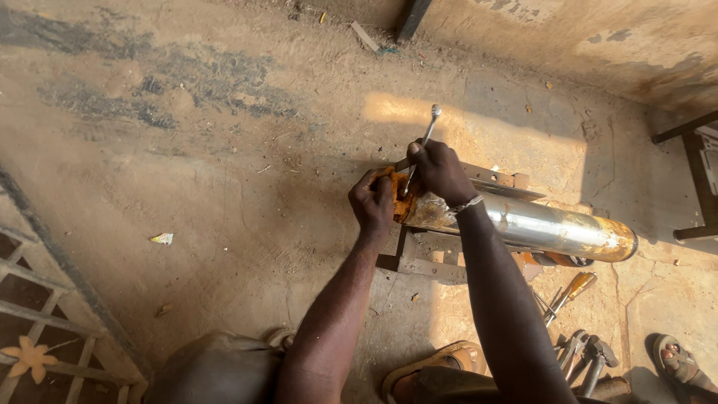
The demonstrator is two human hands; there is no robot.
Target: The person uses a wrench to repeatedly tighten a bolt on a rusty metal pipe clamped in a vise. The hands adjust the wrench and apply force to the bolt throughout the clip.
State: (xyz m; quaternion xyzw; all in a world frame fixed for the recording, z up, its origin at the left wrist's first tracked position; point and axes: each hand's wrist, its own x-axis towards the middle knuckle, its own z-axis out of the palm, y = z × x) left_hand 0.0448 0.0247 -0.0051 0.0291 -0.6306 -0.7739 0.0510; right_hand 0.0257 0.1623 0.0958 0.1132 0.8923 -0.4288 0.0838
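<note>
Long steel cylinder (pixel 538 224) lies on its side on a low metal frame (pixel 426 265) on the floor, rusty end cap (pixel 400 198) toward the person, far end rust-stained too.

Left hand (pixel 372 203) is clenched around the edge of the end cap, steadying it. Right hand (pixel 441 170) is closed around the shank of a wrench (pixel 425 138), its free ring end sticking up and away; the working end is down at the cap face, hidden between the hands. Bracelet on the right wrist.

Progress, judging from this: end cap is still on the cylinder and the wrench is engaged at it, so fastener work is under way, not finished. Can't tell how many fasteners there are or which are already handled.

More tools on the floor near right: a wooden-handled screwdriver (pixel 570 288) and a cluster of pliers (pixel 583 355).

Surface: bare concrete floor (pixel 224 150), dusty, dark-stained, cracked, with scattered debris and a paper scrap (pixel 161 239). Sunlight patch behind the hands. Metal grille (pixel 45 299) lower left, dark furniture leg at right edge, wall base along the top. Sandalled feet at bottom right.
</note>
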